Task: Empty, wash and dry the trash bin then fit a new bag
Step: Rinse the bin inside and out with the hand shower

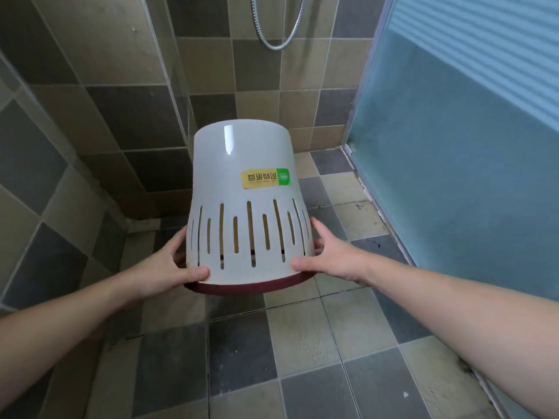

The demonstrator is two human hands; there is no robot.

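Note:
A white plastic trash bin (242,164) hangs upside down above the shower floor, its base pointing away from me and its dark red rim (242,288) nearest me. Vertical slots run round its lower wall, and a yellow and green label sits upside down on its side. My left hand (177,263) grips the rim on the left, thumb on the outer wall. On the right, my right hand (328,257) grips the rim the same way. The inside of the bin is hidden.
Tiled walls (127,86) stand to the left and ahead, meeting in a corner. A frosted glass door (459,152) closes off the right. A metal shower hose (276,43) loops down at the top. The checkered floor tiles (302,343) look damp and stained.

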